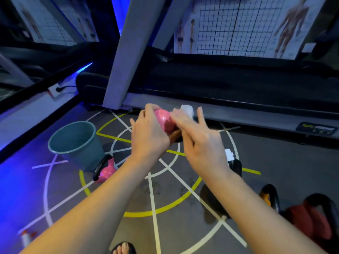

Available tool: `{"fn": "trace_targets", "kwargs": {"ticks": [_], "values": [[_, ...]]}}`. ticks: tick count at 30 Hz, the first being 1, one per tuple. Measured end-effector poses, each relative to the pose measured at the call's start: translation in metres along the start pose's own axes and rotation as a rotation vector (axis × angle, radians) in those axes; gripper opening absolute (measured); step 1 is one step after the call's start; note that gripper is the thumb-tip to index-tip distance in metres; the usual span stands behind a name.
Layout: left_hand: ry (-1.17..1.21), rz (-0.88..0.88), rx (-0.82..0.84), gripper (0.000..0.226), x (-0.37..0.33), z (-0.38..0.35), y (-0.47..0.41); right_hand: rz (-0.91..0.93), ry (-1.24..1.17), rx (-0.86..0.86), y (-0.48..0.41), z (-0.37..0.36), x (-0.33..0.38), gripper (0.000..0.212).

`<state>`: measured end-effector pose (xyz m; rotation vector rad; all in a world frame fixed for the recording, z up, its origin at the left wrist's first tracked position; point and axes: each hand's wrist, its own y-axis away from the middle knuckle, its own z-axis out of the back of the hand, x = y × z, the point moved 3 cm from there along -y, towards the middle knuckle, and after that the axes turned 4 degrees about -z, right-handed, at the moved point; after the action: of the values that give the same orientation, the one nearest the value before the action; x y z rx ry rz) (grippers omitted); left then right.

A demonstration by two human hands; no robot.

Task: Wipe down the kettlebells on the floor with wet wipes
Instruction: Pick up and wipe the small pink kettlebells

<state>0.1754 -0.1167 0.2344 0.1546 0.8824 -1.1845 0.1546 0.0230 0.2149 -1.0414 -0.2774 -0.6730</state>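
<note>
A pink kettlebell (165, 120) is held up in front of me above the floor. My left hand (148, 132) grips it from the left and below. My right hand (200, 140) presses a white wet wipe (187, 110) against its right side, fingers spread flat over the wipe. A second pink kettlebell (106, 171) with a black handle lies on the floor beside the bucket. At the lower right stand a black kettlebell (214, 200), an orange one (266, 197) and a red one (308, 217).
A teal bucket (77, 143) stands on the floor at left. A wipes pack (232, 160) with a white wipe sticking out sits right of my right hand. A treadmill (220, 99) runs across behind. A spray bottle (25, 237) lies at the lower left. My foot (123, 248) shows at the bottom edge.
</note>
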Motion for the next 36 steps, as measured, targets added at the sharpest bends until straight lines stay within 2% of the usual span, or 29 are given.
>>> {"fn": "trace_targets", "kwargs": {"ticks": [4, 7, 10, 17, 20, 23, 25, 29, 31, 36], "values": [[0.005, -0.041, 0.027, 0.065, 0.002, -0.001, 0.001, 0.078, 0.025, 0.082, 0.002, -0.011, 0.011, 0.048], [-0.013, -0.022, 0.009, 0.075, -0.002, -0.001, -0.001, -0.028, 0.047, 0.011, -0.009, 0.002, -0.002, 0.041], [0.027, 0.012, -0.045, 0.075, 0.001, 0.002, -0.003, -0.175, 0.082, -0.052, -0.014, 0.017, -0.012, 0.048], [0.145, 0.125, -0.095, 0.065, 0.014, 0.012, -0.006, -0.347, 0.069, 0.049, -0.014, 0.035, -0.037, 0.046], [0.209, 0.157, -0.112, 0.062, 0.016, 0.014, -0.003, -0.364, 0.041, 0.0, -0.011, 0.036, -0.025, 0.039], [0.202, 0.125, -0.11, 0.065, 0.014, 0.013, 0.0, -0.326, -0.008, -0.07, -0.012, 0.035, -0.011, 0.038], [0.17, 0.075, -0.101, 0.071, 0.012, 0.011, 0.002, -0.192, -0.015, -0.076, -0.013, 0.027, 0.001, 0.037], [0.092, -0.015, -0.094, 0.082, 0.006, 0.009, 0.005, 0.005, 0.167, -0.011, -0.008, 0.009, 0.008, 0.041], [0.047, -0.05, -0.099, 0.08, 0.006, 0.009, 0.004, 0.022, 0.213, -0.001, -0.008, 0.007, 0.008, 0.037], [0.017, -0.118, -0.133, 0.073, 0.009, 0.012, 0.002, -0.015, 0.118, 0.011, -0.013, 0.01, 0.007, 0.03]]}}
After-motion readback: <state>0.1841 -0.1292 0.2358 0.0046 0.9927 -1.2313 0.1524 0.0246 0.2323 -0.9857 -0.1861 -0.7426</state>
